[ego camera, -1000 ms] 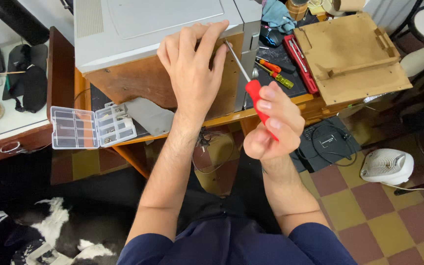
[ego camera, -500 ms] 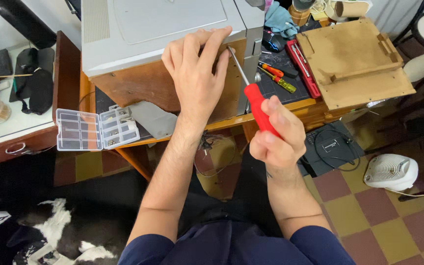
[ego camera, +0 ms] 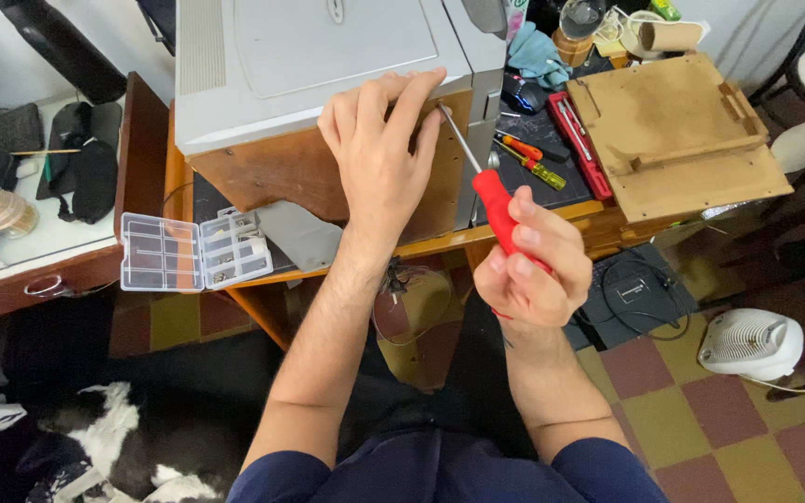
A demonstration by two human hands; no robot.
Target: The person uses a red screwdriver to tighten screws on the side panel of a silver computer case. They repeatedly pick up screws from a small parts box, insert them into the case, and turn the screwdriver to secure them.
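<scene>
At centre frame, the right hand [ego camera: 528,275] is gripping the red-handled screwdriver [ego camera: 494,197], its tip meeting the grey machine casing [ego camera: 319,56]. The left hand [ego camera: 379,158] is pressing flat and open against the casing's edge. The screwdriver looks light and stiff, best held by its handle.

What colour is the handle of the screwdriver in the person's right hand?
Red, seen in the head view: the screwdriver handle in the right hand.

The screwdriver [ego camera: 496,200] has a glossy red plastic handle and a bright metal shaft. The machine's casing [ego camera: 319,56] looks matt grey plastic — its base [ego camera: 272,177] is worn brown wood. The parts box [ego camera: 193,251] is clear plastic, and the board [ego camera: 673,140] is rough, unfinished wood.
</scene>
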